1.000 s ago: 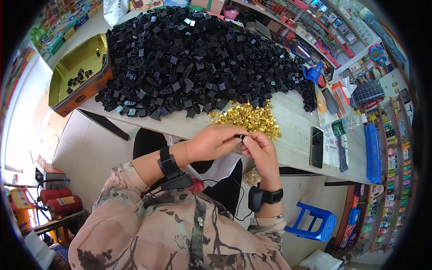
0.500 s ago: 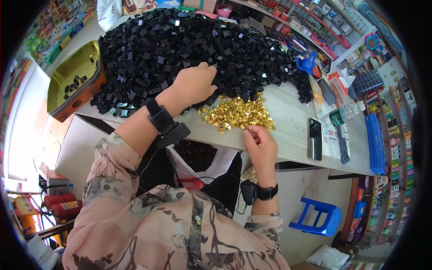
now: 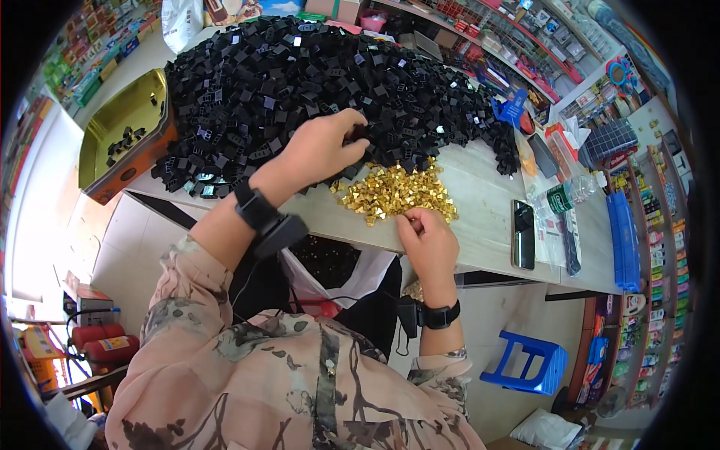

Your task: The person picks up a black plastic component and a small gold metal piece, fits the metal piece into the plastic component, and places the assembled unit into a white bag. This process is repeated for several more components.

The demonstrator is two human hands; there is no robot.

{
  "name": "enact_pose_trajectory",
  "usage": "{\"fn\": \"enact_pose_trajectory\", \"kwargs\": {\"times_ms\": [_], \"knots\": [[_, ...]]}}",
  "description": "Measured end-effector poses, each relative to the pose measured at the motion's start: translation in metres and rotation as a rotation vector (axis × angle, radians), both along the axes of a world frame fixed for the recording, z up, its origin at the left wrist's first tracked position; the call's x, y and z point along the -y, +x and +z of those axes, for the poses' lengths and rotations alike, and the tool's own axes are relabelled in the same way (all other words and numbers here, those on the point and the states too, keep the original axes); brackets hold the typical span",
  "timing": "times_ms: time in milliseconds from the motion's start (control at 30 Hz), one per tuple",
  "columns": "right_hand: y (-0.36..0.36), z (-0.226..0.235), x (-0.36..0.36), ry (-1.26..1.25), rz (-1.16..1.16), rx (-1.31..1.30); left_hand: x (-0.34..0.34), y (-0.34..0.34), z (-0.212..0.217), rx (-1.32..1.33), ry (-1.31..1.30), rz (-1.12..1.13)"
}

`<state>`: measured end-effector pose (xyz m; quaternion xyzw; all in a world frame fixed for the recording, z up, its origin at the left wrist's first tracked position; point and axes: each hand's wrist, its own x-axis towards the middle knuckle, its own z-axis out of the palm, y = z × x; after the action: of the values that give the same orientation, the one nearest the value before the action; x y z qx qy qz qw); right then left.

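A large heap of small black plastic pieces (image 3: pixel 247 97) covers the far part of the table. My left hand (image 3: pixel 319 152) is at its near edge, palm down, with thumb and fingers curved and a gap between them; black pieces show in that gap. In front of the heap lies a smaller pile of shiny gold-coloured metal bits (image 3: pixel 397 190). At the near edge of this pile is my right hand (image 3: pixel 430 238), thumb and forefinger pinched together. Whatever is between those fingertips is too small to make out.
An open tin (image 3: pixel 124 169) with a few black pieces stands at the left. A phone (image 3: pixel 523 234), a plastic bottle (image 3: pixel 574 193) and a blue folder-like item (image 3: pixel 623 240) lie at the right. Below the table edge hangs a white bag (image 3: pixel 367 279); a blue stool (image 3: pixel 525 364) stands on the floor.
My left hand has shifted slightly right and nearer, and its thumb has opened away from the fingers. My right hand has moved a little left along the gold pile's edge.
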<state>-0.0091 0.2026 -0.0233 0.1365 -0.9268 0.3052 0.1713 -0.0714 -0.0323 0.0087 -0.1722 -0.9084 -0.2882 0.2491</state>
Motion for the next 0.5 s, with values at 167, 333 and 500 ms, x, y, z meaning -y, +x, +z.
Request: {"fn": "enact_pose_trajectory", "kwargs": {"times_ms": [167,333,500], "knots": [[-0.003,-0.008,-0.011,-0.138,0.048,0.008,-0.016,0.048,-0.01,0.535,0.811,-0.335],[0.001,-0.003,-0.011,-0.598,0.106,0.27,-0.03,0.067,-0.03,0.759,0.995,-0.455],[0.015,0.013,0.016,-0.989,0.208,0.559,-0.032,0.065,-0.046,0.384,0.573,-0.515]]}}
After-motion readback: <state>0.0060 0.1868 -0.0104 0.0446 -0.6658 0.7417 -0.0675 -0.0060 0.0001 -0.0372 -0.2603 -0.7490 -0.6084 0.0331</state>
